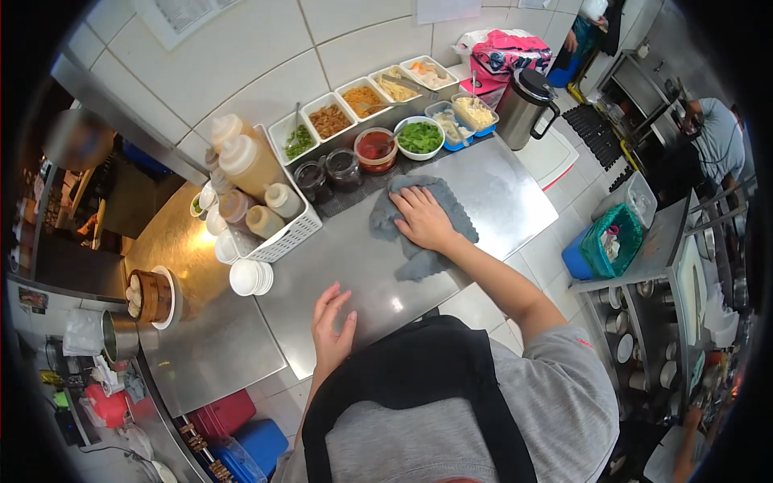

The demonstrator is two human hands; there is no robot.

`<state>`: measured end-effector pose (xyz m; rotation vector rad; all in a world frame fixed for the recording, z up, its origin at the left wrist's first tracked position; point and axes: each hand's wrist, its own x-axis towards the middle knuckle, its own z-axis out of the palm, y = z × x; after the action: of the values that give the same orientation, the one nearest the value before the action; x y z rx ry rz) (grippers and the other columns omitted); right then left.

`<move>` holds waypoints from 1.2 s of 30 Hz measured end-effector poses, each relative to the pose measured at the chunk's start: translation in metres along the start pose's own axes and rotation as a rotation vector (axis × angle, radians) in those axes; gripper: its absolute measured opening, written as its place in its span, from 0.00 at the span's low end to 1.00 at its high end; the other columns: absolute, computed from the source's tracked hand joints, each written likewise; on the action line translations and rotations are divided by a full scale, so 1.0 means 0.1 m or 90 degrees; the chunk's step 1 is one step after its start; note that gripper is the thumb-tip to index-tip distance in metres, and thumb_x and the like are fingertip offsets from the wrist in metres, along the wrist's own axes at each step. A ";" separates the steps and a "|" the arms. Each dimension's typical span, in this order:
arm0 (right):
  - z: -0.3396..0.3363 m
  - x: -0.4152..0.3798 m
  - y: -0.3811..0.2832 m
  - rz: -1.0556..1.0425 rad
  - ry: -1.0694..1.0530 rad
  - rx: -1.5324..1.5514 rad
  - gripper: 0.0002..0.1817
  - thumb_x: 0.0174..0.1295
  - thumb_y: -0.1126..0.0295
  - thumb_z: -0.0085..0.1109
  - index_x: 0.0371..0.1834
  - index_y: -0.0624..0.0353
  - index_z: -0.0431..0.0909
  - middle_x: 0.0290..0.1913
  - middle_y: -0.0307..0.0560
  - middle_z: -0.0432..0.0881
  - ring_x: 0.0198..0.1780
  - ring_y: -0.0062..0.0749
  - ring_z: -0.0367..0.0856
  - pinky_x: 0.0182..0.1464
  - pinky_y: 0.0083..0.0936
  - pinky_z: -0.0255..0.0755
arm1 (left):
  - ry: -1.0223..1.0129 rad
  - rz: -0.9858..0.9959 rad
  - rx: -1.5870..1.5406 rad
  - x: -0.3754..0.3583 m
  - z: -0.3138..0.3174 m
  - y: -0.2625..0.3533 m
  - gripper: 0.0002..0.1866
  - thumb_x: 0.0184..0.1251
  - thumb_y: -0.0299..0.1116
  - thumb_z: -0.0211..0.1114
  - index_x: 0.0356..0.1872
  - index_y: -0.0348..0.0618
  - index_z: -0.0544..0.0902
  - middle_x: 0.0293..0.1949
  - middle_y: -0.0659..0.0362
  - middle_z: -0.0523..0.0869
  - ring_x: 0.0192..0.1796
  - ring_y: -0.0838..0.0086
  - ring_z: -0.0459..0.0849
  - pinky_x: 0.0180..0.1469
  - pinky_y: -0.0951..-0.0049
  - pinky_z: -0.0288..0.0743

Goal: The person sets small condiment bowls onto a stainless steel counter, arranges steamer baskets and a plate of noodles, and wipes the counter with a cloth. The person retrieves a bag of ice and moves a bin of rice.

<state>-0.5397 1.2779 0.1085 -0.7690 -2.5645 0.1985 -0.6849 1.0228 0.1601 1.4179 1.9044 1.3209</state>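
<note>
A grey cloth (431,211) lies bunched on the steel counter (515,181). On top of it, my right hand (423,216) presses down with fingers stretched out flat. My left hand (332,322) is near the counter's front edge, its fingers apart and nothing in them. Just beyond the cloth are a white bowl of green leaves (419,137), a tub of red sauce (376,149) and two dark jars (342,167). Behind these stands a row of white trays of toppings, one with brown shreds (329,121).
At left, a white basket (286,235) holds several sauce bottles beside stacked small white dishes (251,278). Farther left is a bamboo steamer (150,296). A steel jug (525,109) and a pink bag (507,56) are at back right. Another person (717,133) is at far right.
</note>
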 end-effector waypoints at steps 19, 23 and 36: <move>-0.79 -0.86 2.29 0.477 0.014 -0.051 0.25 0.60 0.52 0.50 0.50 0.64 0.70 0.42 0.64 0.78 0.45 0.60 0.76 0.49 0.45 0.68 | 0.035 -0.075 0.042 -0.14 0.54 0.30 0.19 0.54 0.26 0.62 0.50 0.41 0.78 0.57 0.51 0.72 0.59 0.59 0.70 0.58 0.64 0.65; -0.72 -1.38 1.99 0.402 0.097 -0.067 0.26 0.60 0.65 0.50 0.62 0.61 0.63 0.59 0.61 0.69 0.58 0.57 0.67 0.58 0.40 0.63 | 0.089 -0.054 0.120 -0.36 0.39 0.19 0.19 0.55 0.29 0.62 0.51 0.42 0.77 0.58 0.51 0.72 0.60 0.58 0.69 0.60 0.64 0.64; 0.28 -1.05 -2.00 -0.240 -0.105 0.058 0.34 0.51 0.66 0.57 0.64 0.61 0.60 0.59 0.56 0.66 0.68 0.52 0.55 0.68 0.47 0.49 | 0.230 -0.073 0.140 -1.95 -0.65 0.11 0.19 0.57 0.29 0.62 0.52 0.44 0.76 0.58 0.54 0.71 0.60 0.60 0.69 0.60 0.65 0.64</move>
<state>-0.5720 1.0530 0.0956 -0.2344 -2.7745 0.2647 -0.6541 0.8196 0.1612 1.2059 2.3926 1.4232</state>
